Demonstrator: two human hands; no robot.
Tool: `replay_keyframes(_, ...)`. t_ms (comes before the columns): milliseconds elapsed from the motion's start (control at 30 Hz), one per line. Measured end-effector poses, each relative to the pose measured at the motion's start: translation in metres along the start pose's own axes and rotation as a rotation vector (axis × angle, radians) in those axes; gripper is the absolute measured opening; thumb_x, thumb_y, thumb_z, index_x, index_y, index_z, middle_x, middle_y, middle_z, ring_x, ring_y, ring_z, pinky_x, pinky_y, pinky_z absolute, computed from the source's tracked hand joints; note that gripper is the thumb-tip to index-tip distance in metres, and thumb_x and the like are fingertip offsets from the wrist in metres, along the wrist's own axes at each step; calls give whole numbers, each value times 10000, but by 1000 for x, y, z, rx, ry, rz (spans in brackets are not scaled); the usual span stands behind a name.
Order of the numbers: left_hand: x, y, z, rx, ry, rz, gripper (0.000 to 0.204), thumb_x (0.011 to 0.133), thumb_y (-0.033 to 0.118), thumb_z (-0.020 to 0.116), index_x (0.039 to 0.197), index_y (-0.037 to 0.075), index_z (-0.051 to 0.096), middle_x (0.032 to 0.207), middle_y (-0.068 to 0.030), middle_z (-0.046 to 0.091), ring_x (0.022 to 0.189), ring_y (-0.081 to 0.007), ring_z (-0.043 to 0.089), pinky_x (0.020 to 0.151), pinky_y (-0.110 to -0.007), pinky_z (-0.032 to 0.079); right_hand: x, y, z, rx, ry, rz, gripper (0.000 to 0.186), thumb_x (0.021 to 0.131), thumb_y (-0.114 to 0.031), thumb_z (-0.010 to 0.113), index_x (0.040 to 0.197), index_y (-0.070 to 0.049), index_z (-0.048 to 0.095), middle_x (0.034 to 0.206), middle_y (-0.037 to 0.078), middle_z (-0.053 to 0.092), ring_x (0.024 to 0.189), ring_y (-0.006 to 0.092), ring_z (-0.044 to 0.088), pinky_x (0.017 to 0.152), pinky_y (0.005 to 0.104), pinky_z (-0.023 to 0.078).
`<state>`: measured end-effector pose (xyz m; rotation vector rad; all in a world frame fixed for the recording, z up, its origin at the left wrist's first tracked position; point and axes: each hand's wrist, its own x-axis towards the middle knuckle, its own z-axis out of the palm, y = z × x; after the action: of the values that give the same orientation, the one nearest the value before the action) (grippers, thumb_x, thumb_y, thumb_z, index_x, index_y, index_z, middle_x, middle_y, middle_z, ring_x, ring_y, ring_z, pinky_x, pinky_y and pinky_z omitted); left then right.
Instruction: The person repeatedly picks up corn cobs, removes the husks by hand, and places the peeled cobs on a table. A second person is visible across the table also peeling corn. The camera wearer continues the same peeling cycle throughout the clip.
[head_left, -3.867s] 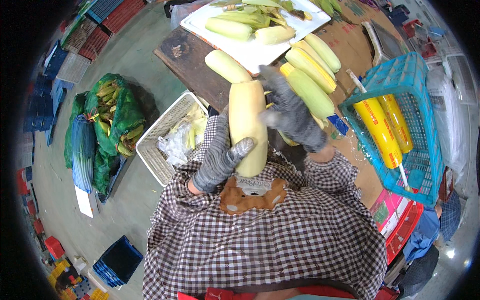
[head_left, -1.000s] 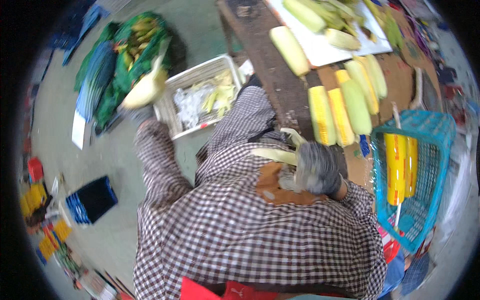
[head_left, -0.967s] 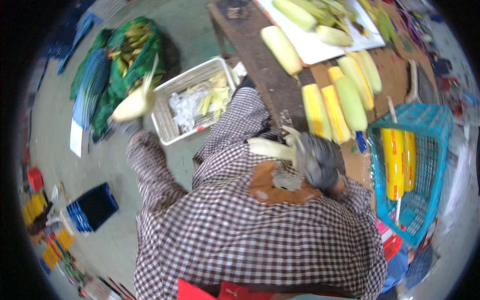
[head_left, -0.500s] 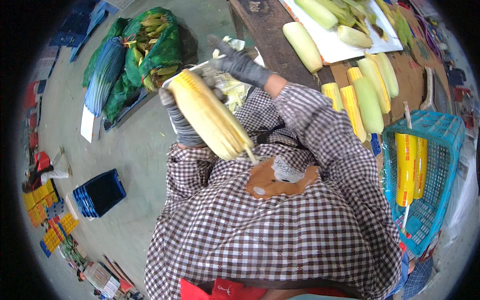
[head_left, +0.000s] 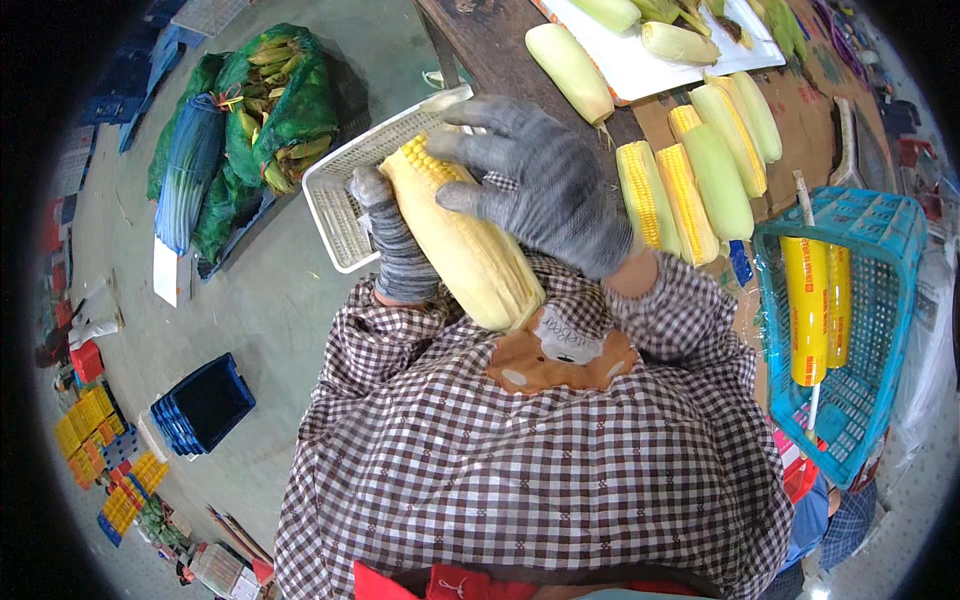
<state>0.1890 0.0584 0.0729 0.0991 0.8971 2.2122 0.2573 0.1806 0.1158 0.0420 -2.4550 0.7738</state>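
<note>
- Your left hand, in a grey knit glove, is wrapped around the ear of corn from its left side.
- Your right hand, also gloved, lies over the ear's upper end, fingers bent; whether it grips or only rests there, you can't quite tell from this angle.
- The ear is tilted in front of your chest, yellow kernels bare at the upper-left end, pale husk on the rest.
- Behind your hands sits a white basket.
- To your right, partly husked ears lie side by side near a turquoise basket holding yellow rolls.
</note>
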Motion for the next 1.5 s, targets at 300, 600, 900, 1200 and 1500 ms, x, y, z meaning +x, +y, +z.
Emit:
replay_keyframes(300,-19,-6,-4,130,14,163,885,676,678,512,1249,30,324,1178,-146,431,1078,-288,440,919,-404,391,-30,-32,1,280,96,427,257,697,-148,690,912,-39,601,885,84,596,800,190,593,722,288,486)
replay_keyframes(600,-26,-8,0,135,-19,186,842,624,612,631,1178,23,397,1059,-141,507,962,-261,523,840,-360,448,-24,-22,-20,537,-192,611,192,710,-129,668,852,-31,582,765,54,590,698,118,560,657,257,470)
replay_keyframes(900,-26,-11,1,154,-44,177,756,721,590,553,1174,10,384,1004,-173,532,888,-259,555,777,-342,477,-35,-25,-9,418,-35,542,197,746,-196,624,857,-43,568,799,114,575,734,263,570,676,357,457)
replay_keyframes(1200,-30,-12,-5,214,-24,204,730,738,596,522,1161,13,408,1023,-153,529,915,-241,541,805,-337,460,-48,-26,-15,462,-197,727,294,708,-152,668,958,-15,596,915,93,595,841,180,578,728,286,478)
replay_keyframes(1500,-35,-10,-12,139,43,138,928,623,721,518,1206,16,362,1059,-185,518,938,-297,524,809,-401,448,-52,-25,-15,601,-200,692,261,683,-138,702,895,-15,611,813,77,614,721,129,586,662,256,484)
